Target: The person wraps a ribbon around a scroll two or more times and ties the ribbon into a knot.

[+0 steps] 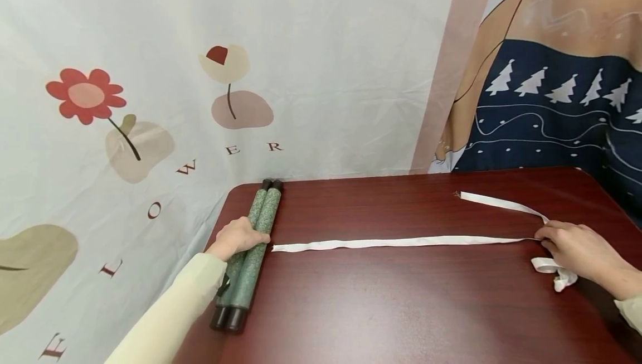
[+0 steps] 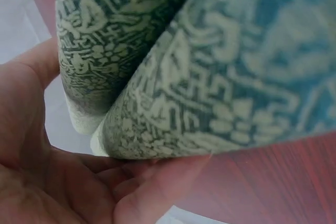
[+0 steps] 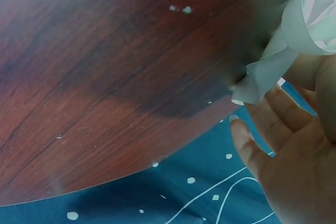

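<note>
Two green patterned scrolls [image 1: 257,244] with black end knobs lie side by side at the table's left. My left hand [image 1: 241,237] grips them around the middle, thumb across the top; up close in the left wrist view, the fingers curve round the rolled scrolls [image 2: 173,82]. A white ribbon [image 1: 371,243] stretches across the table from beside the scrolls to my right hand [image 1: 577,247], which pinches it. Another length of white ribbon runs from that hand toward the back, and loose loops hang below it. In the right wrist view the ribbon [image 3: 268,72] curls beside the fingers.
A dark red wooden table [image 1: 401,297] carries everything, its far edge close to a white curtain [image 1: 341,74] printed with flowers and letters. Dark blue cloth with white trees [image 1: 551,119] hangs at the right, beside the table edge.
</note>
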A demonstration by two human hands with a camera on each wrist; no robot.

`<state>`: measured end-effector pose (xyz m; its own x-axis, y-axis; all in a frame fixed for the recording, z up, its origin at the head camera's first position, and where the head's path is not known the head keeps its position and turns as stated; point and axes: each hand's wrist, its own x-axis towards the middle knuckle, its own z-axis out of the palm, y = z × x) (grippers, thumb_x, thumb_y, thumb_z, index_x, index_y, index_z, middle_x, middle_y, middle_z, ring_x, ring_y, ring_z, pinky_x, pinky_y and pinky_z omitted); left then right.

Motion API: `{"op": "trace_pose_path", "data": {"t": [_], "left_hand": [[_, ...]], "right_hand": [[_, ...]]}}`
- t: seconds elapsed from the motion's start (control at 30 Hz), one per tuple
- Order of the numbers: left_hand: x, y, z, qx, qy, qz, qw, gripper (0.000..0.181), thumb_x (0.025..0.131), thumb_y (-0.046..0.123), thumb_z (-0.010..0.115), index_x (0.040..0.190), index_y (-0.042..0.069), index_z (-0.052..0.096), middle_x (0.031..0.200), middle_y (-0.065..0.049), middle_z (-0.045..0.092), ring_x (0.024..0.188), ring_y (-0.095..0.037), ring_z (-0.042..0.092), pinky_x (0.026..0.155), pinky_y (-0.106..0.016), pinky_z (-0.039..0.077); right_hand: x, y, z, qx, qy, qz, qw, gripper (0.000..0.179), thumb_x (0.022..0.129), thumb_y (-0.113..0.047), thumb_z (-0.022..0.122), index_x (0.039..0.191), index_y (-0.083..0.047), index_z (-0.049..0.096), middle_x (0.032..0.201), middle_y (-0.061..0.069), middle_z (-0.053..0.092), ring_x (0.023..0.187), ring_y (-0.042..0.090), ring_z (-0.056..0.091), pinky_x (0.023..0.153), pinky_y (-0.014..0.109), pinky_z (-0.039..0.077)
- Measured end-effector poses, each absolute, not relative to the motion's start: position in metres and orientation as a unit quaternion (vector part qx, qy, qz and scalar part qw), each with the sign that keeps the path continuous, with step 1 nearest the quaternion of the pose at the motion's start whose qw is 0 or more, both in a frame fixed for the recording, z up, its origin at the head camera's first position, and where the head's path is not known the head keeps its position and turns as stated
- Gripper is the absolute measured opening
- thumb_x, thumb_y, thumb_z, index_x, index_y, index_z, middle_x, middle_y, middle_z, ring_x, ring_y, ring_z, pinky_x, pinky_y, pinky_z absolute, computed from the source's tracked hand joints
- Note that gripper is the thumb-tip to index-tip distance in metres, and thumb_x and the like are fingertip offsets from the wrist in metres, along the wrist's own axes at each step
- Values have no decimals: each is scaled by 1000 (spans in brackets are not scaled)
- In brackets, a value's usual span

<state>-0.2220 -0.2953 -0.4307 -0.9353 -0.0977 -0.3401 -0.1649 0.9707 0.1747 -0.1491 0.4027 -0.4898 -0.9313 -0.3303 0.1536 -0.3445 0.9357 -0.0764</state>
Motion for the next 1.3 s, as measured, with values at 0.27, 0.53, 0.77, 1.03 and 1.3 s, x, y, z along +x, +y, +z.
{"op": "trace_pose_path", "data": {"t": [0.27, 0.53, 0.77, 1.03, 1.3], "left_hand": [[-217, -292, -429, -69, 977, 105, 170, 39, 88, 45, 76, 80, 9, 61, 75, -7, 58, 69, -26, 56, 63, -41, 44], [-214, -289, -427, -86, 980, 120, 136, 43, 85, 49, 76, 75, 11, 58, 72, -6, 58, 67, -26, 58, 58, -41, 44], [-213, -280, -411, -88, 980, 153, 96, 46, 79, 51, 76, 80, 10, 55, 72, -5, 56, 66, -25, 54, 55, -39, 43], [-208, -263, -388, -82, 975, 198, 56, 73, 78, 56, 73, 118, -1, 54, 103, -17, 66, 86, -34, 65, 68, -46, 51], [-202, -229, -386, -70, 959, 268, 63, 87, 79, 57, 75, 133, -5, 47, 118, -23, 64, 99, -36, 66, 80, -48, 54]], "right_hand": [[-149, 403, -491, 183, -978, 56, 86, 18, 73, 8, 84, 87, 4, 73, 84, 12, 67, 72, 28, 66, 67, 53, 58], [-148, 401, -490, 166, -983, 51, 61, 18, 75, 7, 84, 89, 6, 73, 87, 16, 67, 75, 30, 67, 72, 56, 59], [-148, 401, -489, 173, -981, 53, 70, 18, 75, 7, 84, 89, 5, 73, 87, 15, 68, 75, 30, 67, 71, 56, 58], [-150, 399, -489, 168, -982, 53, 61, 17, 77, 6, 84, 91, 6, 74, 90, 18, 69, 78, 33, 69, 74, 58, 58], [-149, 399, -488, 169, -982, 48, 65, 19, 75, 6, 85, 91, 7, 74, 90, 18, 69, 78, 33, 69, 74, 58, 58]]}}
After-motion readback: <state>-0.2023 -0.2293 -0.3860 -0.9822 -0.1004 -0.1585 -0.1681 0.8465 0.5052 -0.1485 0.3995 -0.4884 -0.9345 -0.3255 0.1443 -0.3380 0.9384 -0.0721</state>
